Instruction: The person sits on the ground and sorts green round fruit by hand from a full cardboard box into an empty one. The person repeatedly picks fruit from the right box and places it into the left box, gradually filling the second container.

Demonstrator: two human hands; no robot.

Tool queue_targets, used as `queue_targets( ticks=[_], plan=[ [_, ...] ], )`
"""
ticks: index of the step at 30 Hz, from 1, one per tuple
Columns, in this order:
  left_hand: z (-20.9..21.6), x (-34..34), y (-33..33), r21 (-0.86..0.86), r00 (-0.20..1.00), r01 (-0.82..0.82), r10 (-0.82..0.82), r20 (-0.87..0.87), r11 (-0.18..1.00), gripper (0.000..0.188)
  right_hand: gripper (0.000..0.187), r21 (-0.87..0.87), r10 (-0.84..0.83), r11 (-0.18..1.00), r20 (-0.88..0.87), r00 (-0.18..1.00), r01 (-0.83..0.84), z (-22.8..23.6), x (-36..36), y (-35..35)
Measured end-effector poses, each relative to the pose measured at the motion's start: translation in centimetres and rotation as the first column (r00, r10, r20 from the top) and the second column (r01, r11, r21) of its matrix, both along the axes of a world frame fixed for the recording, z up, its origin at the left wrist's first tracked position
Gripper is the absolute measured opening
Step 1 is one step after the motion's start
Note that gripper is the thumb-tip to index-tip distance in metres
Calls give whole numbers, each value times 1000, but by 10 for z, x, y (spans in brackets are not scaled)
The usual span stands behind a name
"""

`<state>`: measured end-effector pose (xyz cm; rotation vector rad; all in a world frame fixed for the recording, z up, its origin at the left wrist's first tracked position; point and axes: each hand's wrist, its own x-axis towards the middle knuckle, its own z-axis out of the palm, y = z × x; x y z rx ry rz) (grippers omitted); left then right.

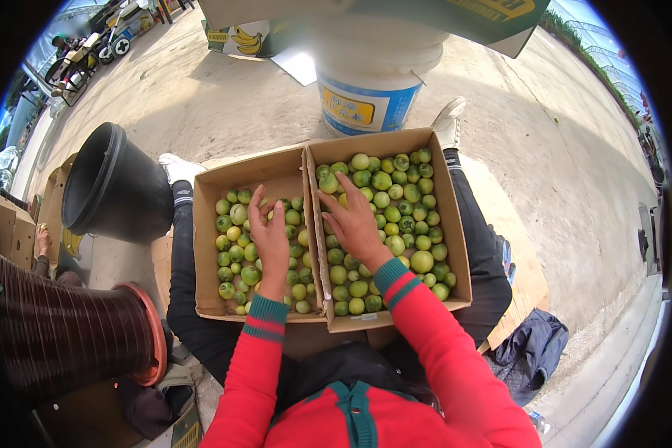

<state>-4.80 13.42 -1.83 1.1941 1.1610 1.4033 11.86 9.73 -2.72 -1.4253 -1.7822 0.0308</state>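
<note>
Two open cardboard boxes stand side by side between my legs, the left box and the right box. Both hold many small round green tomatoes, some paler or yellowish. In the left box they leave bare cardboard along the far side; the right box is covered more fully. Over the left box, near the shared wall, my left hand is open with thumb and fingers apart. My right hand reaches over the right box's left side, open, its fingers stretched toward a larger green tomato; contact is unclear.
A black bucket stands left of the boxes. Beyond them, a white-and-blue bucket supports a green printed carton. Stacked brown tubs lie at left, near another person's hand. A dark cloth lies at right.
</note>
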Motion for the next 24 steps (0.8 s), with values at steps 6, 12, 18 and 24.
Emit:
queue_targets(
  ticks=[6,12,18,24],
  plan=[
    [13,9,-6,-12,954,275,-271,131,961,41,41,57,265,960,141,954,-275,10,-16,-5],
    [-12,-15,32,-461,932,17,153,329,887,50,45,2,-1,1000,79,997,1,5,-5,-2],
    [-8,-10,51,-524,962,-132,235,135,841,70,43,-48,-272,959,115,955,279,-12,13,3],
    [32,64,38,306,648,437,-60,-759,846,42,43,-47,-439,892,145,886,450,-15,24,6]
  ],
)
